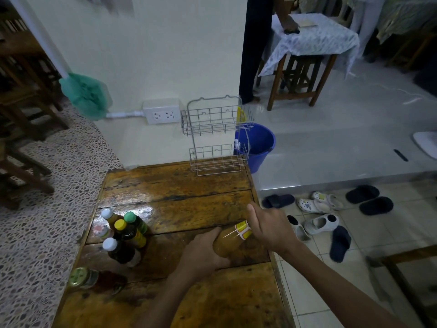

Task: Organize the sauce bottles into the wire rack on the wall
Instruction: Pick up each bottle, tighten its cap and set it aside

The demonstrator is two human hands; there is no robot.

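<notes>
— Bottle (230,242) lies tilted near the bench's (179,185) right edge, left hand (201,255) gripping its base, right hand (269,227) its cap end.
— And the rack (216,136)?
— Straight ahead, on the wall past the far edge.

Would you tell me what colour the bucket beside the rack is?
The bucket is blue, head view.

Right hand (272,227) hides the bottle (230,241) cap
</notes>
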